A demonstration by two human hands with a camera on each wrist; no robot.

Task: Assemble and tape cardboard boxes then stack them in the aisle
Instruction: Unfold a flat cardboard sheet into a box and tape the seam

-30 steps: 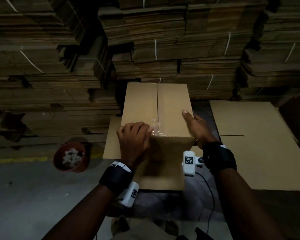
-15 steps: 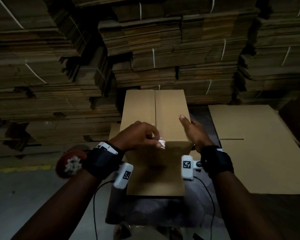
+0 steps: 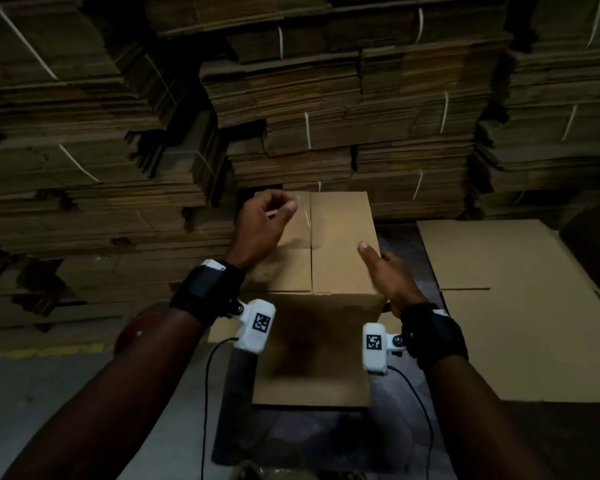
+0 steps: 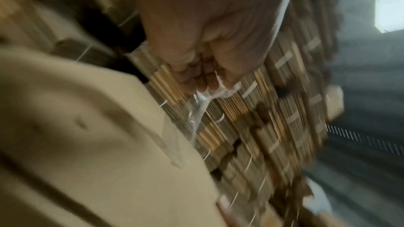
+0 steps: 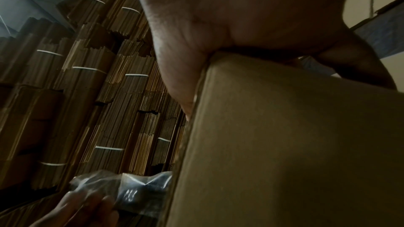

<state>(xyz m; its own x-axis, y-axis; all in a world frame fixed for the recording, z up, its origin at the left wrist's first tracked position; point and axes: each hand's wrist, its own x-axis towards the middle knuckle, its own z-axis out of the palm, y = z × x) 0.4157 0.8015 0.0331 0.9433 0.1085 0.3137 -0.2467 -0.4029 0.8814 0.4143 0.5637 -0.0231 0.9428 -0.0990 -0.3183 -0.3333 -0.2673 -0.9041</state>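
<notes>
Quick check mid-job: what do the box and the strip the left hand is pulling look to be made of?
The box looks like plain brown corrugated cardboard with a matte finish; fluted edges like it show in the strapped stacks behind. The strip pinched by the left hand looks like thin clear plastic tape: see-through, glossy, catching white highlights. The right hand steadies the box's edge.

I see a grey concrete floor [image 3: 42,393] carrying strapped stacks of flattened cartons [image 3: 326,109] along the back, a flat cardboard sheet [image 3: 520,306] at right, and a reddish tub [image 3: 129,336] at left.
</notes>
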